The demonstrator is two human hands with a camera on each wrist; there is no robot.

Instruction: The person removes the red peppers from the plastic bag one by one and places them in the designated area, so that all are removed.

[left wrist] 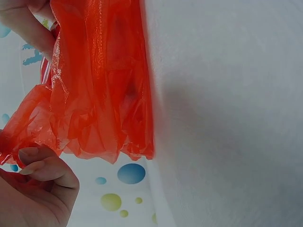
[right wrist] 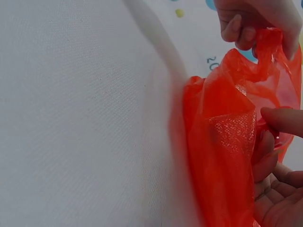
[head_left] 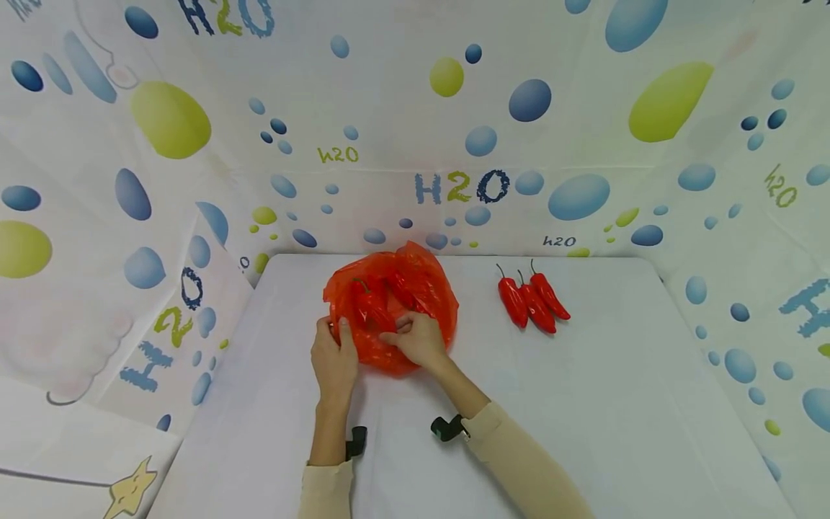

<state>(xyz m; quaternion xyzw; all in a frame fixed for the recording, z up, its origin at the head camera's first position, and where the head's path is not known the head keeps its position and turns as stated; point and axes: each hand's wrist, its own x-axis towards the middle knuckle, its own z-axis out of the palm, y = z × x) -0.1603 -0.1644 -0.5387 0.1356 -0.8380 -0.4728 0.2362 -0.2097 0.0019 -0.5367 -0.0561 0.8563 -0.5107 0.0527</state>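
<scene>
An orange-red plastic bag (head_left: 447, 317) stands with its mouth spread at the back middle of the white table. My left hand (head_left: 335, 360) grips its rim on the near left side; in the left wrist view the fingers (left wrist: 45, 165) curl round the gathered film. Over the bag's mouth my right hand (head_left: 423, 342) pinches the lower end of a glossy red chili pepper (head_left: 371, 304), thumb against fingertips. That pepper slants inside the opening with its green stem toward the back left. More red shows deeper in the bag, partly hidden by its folds.
Right of the bag, three red chili peppers (head_left: 533, 299) lie side by side, stems toward the back. The white table (head_left: 616, 404) meets a backdrop (head_left: 389, 101) printed with blue and green spots. Dark wrist cameras (head_left: 447, 429) sit at both sleeves.
</scene>
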